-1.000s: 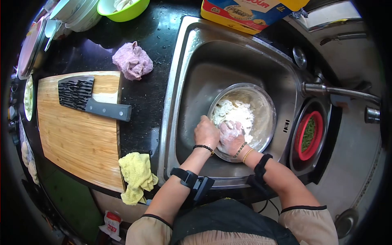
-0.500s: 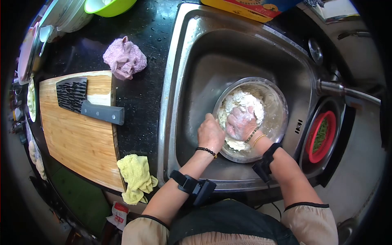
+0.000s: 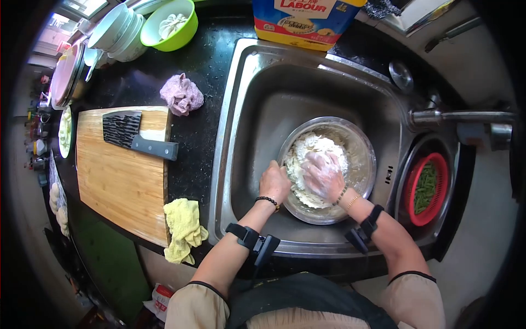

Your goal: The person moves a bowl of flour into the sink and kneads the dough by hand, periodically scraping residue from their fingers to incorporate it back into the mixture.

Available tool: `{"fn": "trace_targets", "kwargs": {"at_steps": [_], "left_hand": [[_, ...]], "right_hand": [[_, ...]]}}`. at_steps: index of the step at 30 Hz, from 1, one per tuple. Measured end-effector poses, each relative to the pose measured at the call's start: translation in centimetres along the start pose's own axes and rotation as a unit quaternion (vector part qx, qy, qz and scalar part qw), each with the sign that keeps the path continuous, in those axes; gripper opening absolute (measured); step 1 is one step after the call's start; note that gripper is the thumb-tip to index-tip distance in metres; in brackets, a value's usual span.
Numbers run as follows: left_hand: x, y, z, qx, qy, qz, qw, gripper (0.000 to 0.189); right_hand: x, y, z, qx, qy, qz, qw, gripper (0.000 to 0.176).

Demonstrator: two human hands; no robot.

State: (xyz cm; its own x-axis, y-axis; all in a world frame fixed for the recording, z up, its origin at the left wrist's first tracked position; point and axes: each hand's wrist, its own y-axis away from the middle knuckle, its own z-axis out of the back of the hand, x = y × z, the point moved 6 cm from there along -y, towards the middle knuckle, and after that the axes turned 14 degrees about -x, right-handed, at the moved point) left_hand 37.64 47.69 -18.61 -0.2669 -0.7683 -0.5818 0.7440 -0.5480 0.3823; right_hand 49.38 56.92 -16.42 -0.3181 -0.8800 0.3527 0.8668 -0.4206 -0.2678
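Note:
A round metal bowl (image 3: 366, 159) stands in the large steel sink (image 3: 263, 118), with white floury dough (image 3: 316, 143) inside. My left hand (image 3: 275, 182) is closed on the bowl's left rim. Inside the bowl, my right hand (image 3: 324, 178) lies on the flour and dough, its fingers apart and coated white. The undersides of its fingers are hidden.
Left of the sink are a wooden board (image 3: 120, 186) with a cleaver (image 3: 155, 147), a purple cloth (image 3: 182, 95) and a yellow cloth (image 3: 183, 229). A green bowl (image 3: 183, 34) and box (image 3: 301, 22) stand behind. The faucet (image 3: 455, 116) and red basket (image 3: 445, 189) are right.
The view has shifted, showing more of the counter's back. My right hand's fingers have gone from curled in the dough to more spread. My left hand is still at the bowl's rim.

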Motion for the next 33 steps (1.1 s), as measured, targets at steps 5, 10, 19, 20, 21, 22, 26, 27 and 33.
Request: {"fn": "trace_targets", "kwargs": {"at_steps": [5, 10, 19, 20, 21, 22, 26, 27, 33], "left_hand": [[-0.2, -0.2, 0.0, 0.019, 0.004, 0.008, 1.000, 0.022], [0.5, -0.6, 0.2, 0.025, 0.009, 0.045, 0.999, 0.022], [0.0, -0.3, 0.6, 0.057, 0.007, 0.069, 0.996, 0.021], [0.0, -0.2, 0.6, 0.060, 0.005, 0.073, 0.996, 0.021], [0.1, -0.1, 0.3, 0.063, 0.009, 0.072, 0.995, 0.021], [0.3, -0.2, 0.2, 0.047, 0.021, 0.057, 0.997, 0.022], [0.6, -0.4, -0.3, 0.020, 0.045, 0.048, 0.998, 0.024], [0.6, -0.4, -0.2, 0.020, 0.047, 0.048, 0.998, 0.024], [0.4, -0.5, 0.0, 0.047, 0.046, 0.076, 0.995, 0.021]], "right_hand": [[-2.4, -2.9, 2.0, 0.070, 0.003, -0.064, 0.996, 0.059], [-4.7, -6.5, -4.2, 0.293, 0.103, -0.211, 0.927, 0.074], [-5.6, -3.7, -2.0, 0.141, 0.020, -0.288, 0.947, 0.048], [-6.0, -3.1, -0.5, 0.080, -0.018, -0.301, 0.950, 0.046], [-6.3, -2.3, 0.9, 0.043, -0.080, -0.315, 0.945, 0.044], [-6.5, -1.5, 2.2, 0.044, -0.075, -0.315, 0.945, 0.044], [-6.3, 1.3, 6.4, -0.048, -0.124, -0.351, 0.927, 0.038], [-6.0, 1.9, 7.1, -0.067, -0.104, -0.353, 0.927, 0.038], [-1.2, 2.9, 7.6, 0.049, 0.014, -0.120, 0.991, 0.039]]}}
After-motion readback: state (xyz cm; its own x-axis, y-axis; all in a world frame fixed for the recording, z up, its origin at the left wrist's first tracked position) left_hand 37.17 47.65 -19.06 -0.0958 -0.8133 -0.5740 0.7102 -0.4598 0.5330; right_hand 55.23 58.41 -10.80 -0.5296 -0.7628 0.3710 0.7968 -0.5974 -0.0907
